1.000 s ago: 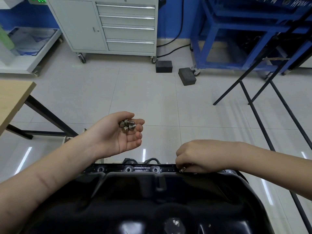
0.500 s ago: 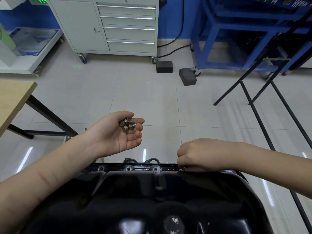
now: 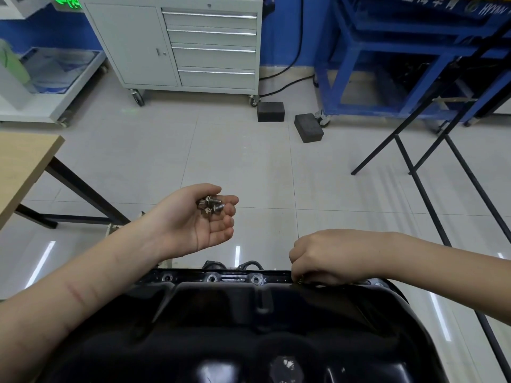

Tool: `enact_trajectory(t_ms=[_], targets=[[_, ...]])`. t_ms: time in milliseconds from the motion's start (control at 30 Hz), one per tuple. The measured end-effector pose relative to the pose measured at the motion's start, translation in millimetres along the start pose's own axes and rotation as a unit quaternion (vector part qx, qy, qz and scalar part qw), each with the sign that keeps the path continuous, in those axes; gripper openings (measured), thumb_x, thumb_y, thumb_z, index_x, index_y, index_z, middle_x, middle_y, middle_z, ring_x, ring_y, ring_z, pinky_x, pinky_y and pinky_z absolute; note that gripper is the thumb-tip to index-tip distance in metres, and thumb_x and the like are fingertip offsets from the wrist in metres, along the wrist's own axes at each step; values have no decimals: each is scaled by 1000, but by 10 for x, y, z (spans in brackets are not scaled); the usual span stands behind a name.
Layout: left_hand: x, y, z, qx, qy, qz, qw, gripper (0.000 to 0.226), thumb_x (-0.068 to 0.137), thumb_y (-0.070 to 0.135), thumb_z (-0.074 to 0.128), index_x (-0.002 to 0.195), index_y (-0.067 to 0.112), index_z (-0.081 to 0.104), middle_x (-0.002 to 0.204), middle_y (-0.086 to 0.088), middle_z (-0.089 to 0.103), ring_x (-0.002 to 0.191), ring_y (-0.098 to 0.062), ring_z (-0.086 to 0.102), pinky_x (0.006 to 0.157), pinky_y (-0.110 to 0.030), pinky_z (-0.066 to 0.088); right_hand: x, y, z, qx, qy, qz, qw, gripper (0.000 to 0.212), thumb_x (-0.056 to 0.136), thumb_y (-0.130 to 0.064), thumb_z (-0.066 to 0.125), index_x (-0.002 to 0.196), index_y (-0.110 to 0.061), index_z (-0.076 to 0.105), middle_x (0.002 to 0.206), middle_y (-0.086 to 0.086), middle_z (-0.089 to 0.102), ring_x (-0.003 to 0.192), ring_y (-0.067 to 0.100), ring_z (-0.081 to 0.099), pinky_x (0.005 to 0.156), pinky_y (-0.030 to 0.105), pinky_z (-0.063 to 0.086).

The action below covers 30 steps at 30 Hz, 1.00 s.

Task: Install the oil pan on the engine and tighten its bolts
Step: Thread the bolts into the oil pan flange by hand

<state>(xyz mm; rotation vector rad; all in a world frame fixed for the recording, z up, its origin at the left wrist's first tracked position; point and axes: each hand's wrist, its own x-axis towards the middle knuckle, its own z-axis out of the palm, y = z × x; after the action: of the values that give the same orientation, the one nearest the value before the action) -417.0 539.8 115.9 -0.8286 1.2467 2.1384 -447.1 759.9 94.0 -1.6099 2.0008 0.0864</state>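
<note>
Oil pan point(image 3: 249, 335): glossy black pressed metal, rounded and ribbed, filling the lower middle of the view; its near part is cut off by the bottom edge; what it rests on is hidden beneath it. Rim point(image 3: 221, 278): a flat black strip along the far edge of the pan, with three round bolt holes showing between the two arms; two dark cable loops rise just behind it.

Left hand point(image 3: 193, 219): palm up, held above and beyond the left end of the rim, apart from the pan; the fingers are loosely cupped, and this grip cradles a small heap of bolts point(image 3: 210, 206), short, silvery, with washer-like heads; their number is hard to make out.

Right hand point(image 3: 329, 258): knuckles up, fingers curled down onto the right part of the rim; its grip pinches one bolt point(image 3: 300, 280) at the rim, of which only a small metallic glint shows below the fingertips; the rim corner past the hand is mostly covered.

Floor point(image 3: 243, 167): pale shiny tiles with streaks of reflected light, a broad open stretch beyond the pan. Table point(image 3: 19, 164): light wood top on black legs, cut off at left. Cabinet point(image 3: 177, 42): grey metal on castors, one door and four drawers. Two dark blocks point(image 3: 308, 128) lie on the floor near a blue steel frame point(image 3: 359, 56); thin black frame legs point(image 3: 409, 158) slant down the right side.
</note>
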Motion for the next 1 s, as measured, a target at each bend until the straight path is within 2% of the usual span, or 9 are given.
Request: enact_trajectory(t_ms=[133,267,433,533,667,867,1000], targets=[[1,1,-9,-2,-3,-1,1000,41,91,21,41,60,4,62,49,-3,53,37,-15,51,41,-22,49,6,-19,-8,-56,-27,18,998,24,97,-24,40,109,-10,55,106,5,53,102,19,45,67,26,28],[9,1,-9,2,-6,0,1000,46,90,21,42,55,4,64,49,-3,54,37,-15,51,41,-22,49,32,-40,-29,-100,-29,8,995,24,98,-24,35,104,-10,53,105,6,53,99,22,45,68,31,31],[14,-1,-13,3,-6,0,1000,46,90,21,42,54,3,65,49,-3,54,37,-15,51,42,-22,49,-6,-29,-5,-53,-13,12,998,25,97,-22,38,116,-13,51,108,4,52,102,19,44,73,31,35],[11,0,-9,2,-2,-3,1000,40,91,21,42,61,3,62,49,-3,53,37,-15,51,41,-22,49,-30,-18,-1,-27,-2,13,1000,27,95,-17,40,117,-14,55,107,3,53,102,17,44,72,29,34],[19,1,-12,5,-2,-3,1000,42,91,21,41,60,3,64,49,-3,53,37,-15,51,41,-22,49,-18,-34,-2,-47,-9,16,999,25,97,-19,38,112,-11,56,106,4,53,100,17,44,67,24,27],[6,-1,-10,3,4,-4,1000,34,91,21,41,70,3,60,49,-3,53,37,-15,51,41,-22,49,4,-75,-16,-104,-31,16,994,25,100,-20,30,108,-10,51,108,6,52,100,22,44,78,31,34],[3,-4,-11,3,4,-4,1000,32,91,21,41,72,3,59,49,-3,53,37,-15,51,42,-22,49,-5,-61,-16,-77,-30,23,996,26,99,-23,33,112,-10,51,108,5,51,100,20,44,77,31,35]])
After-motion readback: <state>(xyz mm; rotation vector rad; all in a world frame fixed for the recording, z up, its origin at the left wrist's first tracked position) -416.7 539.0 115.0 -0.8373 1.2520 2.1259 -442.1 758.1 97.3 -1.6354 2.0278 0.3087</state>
